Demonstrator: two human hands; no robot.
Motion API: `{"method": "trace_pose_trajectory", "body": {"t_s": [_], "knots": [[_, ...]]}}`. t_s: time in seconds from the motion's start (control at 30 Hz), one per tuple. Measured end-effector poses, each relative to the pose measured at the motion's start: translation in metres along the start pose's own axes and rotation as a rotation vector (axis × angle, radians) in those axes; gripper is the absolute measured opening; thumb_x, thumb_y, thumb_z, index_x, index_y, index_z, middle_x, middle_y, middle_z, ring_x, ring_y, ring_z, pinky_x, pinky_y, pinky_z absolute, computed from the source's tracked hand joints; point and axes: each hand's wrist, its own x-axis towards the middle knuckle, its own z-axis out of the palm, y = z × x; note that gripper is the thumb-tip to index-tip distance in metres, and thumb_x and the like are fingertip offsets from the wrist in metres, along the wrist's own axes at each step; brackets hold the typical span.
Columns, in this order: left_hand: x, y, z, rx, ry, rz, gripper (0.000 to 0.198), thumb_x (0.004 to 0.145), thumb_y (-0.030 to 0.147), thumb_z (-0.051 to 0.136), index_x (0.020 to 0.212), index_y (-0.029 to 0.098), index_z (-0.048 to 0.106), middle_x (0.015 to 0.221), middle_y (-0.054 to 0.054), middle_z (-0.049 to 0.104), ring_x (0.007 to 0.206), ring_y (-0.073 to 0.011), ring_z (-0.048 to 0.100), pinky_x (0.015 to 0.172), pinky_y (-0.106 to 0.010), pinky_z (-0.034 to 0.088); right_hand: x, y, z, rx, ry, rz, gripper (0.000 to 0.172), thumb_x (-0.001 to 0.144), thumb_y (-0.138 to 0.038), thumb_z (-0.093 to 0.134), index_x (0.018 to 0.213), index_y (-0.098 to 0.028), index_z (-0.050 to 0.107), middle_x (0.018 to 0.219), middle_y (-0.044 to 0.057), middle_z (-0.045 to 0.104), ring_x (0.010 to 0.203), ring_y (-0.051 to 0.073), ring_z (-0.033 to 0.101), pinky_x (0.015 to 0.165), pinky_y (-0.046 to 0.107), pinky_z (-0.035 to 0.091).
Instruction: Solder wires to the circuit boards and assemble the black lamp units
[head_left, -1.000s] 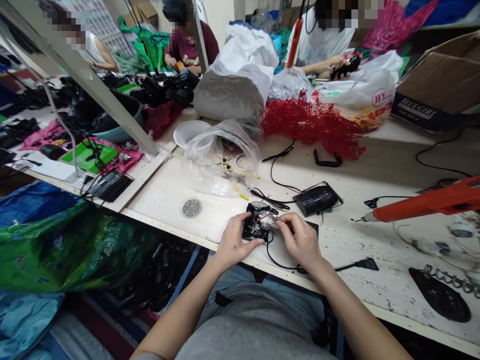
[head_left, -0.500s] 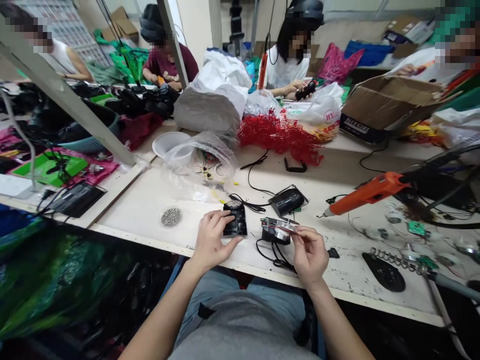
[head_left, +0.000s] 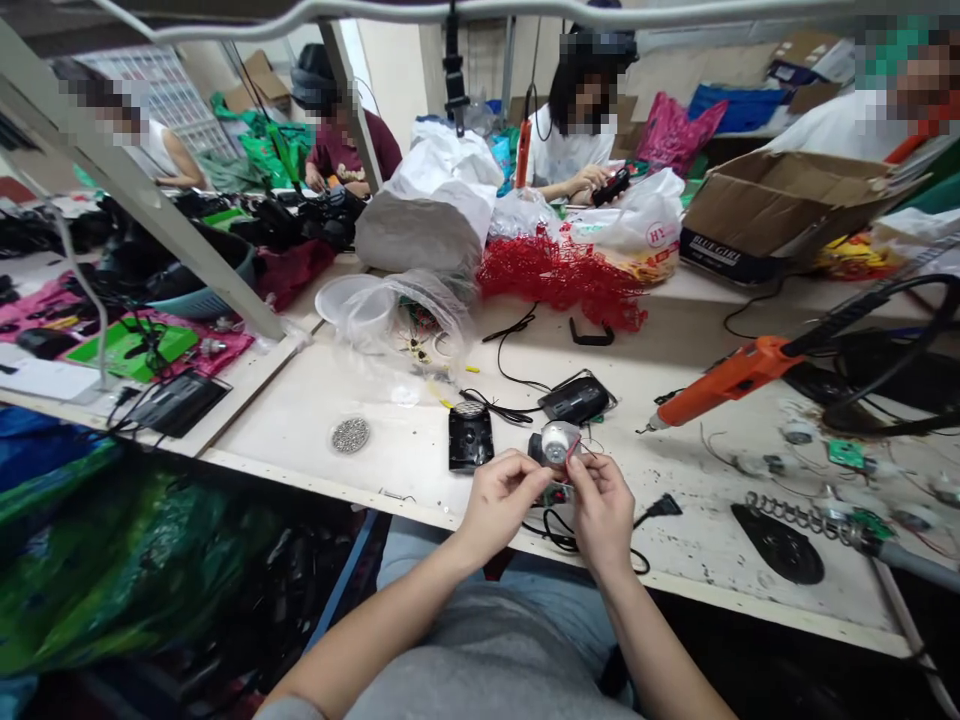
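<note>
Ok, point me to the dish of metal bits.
In the head view, the dish sits on the table, left of the open black case half and near the front edge.

A power screwdriver [head_left: 724,381] and workbench [head_left: 274,425] mark a workshop.

Outfit [head_left: 480,655] in grey and light blue.
Top [head_left: 517,625]: plain grey; sleeve [head_left: 292,709]: short, grey; trousers [head_left: 409,550]: light blue; left hand [head_left: 499,505], right hand [head_left: 604,510]: bare.
</note>
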Motion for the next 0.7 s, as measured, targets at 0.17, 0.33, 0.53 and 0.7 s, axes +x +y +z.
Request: {"method": "trace_pose_trajectory", "body": {"t_s": [0.17, 0.33, 0.53, 0.7], "knots": [[0.003, -0.009, 0.012, -0.031, 0.184, -0.157, 0.047, 0.062, 0.049, 0.088, 0.077, 0.019, 0.056, 0.07, 0.003, 0.055, 0.057, -0.0093, 0.049, 0.055, -0.023, 0.04, -0.005, 0.0, 0.008, 0.151, -0.03, 0.189, 0.051, 0.065, -0.063, 0.084, 0.074, -0.02, 0.058, 0.067, -0.001, 0.06, 0.061, 0.013, 0.055, 0.06, 0.026, 0.047], [0.009, -0.015, 0.011, 0.087, 0.33, -0.132, 0.065, 0.047, 0.035, 0.096, 0.099, 0.019, 0.06, 0.094, -0.003, 0.063, 0.077, -0.0147, 0.058, 0.067, -0.027, 0.048, -0.008, -0.001, 0.013, 0.226, -0.031, 0.31, 0.051, 0.059, -0.06, 0.088, 0.075, -0.019, 0.062, 0.073, 0.002, 0.066, 0.064, 0.014, 0.058, 0.061, 0.025, 0.048], [0.008, -0.02, 0.013, -0.06, 0.233, -0.163, 0.061, 0.06, 0.035, 0.09, 0.108, 0.019, 0.056, 0.086, -0.002, 0.065, 0.077, -0.0161, 0.063, 0.072, -0.031, 0.052, -0.009, 0.001, 0.016, 0.229, -0.029, 0.345, 0.051, 0.057, -0.06, 0.088, 0.076, -0.019, 0.064, 0.072, 0.003, 0.068, 0.064, 0.016, 0.062, 0.063, 0.029, 0.052], [0.005, -0.018, 0.007, -0.237, 0.18, -0.157, 0.06, 0.059, 0.032, 0.091, 0.106, 0.02, 0.055, 0.089, -0.003, 0.068, 0.081, -0.0156, 0.066, 0.077, -0.031, 0.053, -0.01, 0.002, 0.016, 0.163, -0.013, 0.258, 0.047, 0.058, -0.055, 0.089, 0.073, -0.019, 0.064, 0.07, 0.001, 0.067, 0.066, 0.015, 0.061, 0.063, 0.027, 0.051]]}}
